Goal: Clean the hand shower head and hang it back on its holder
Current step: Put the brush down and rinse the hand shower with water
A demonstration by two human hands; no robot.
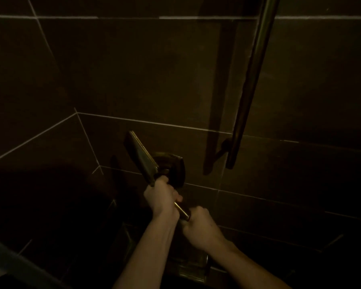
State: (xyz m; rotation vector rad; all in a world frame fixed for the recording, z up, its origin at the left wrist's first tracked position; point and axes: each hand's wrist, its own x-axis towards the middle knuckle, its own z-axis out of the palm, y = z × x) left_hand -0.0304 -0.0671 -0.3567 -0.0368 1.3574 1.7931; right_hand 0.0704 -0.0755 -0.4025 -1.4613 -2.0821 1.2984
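Head view shows a dim tiled wall (133,69) filling the frame, with a vertical rail (250,84) at upper right. At lower centre the shower head (143,156) slants along a diagonal, flat head pointing to the upper left, handle running to the lower right, beside the holder (175,170). Left hand (162,200) curls around the handle just below the head. Right hand (200,224) grips the handle's lower end, both forearms rising from the bottom edge.

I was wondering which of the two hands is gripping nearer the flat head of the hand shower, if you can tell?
The left hand: it grips the handle just below the hand shower head. The right hand holds the handle's lower end, farther from the head.
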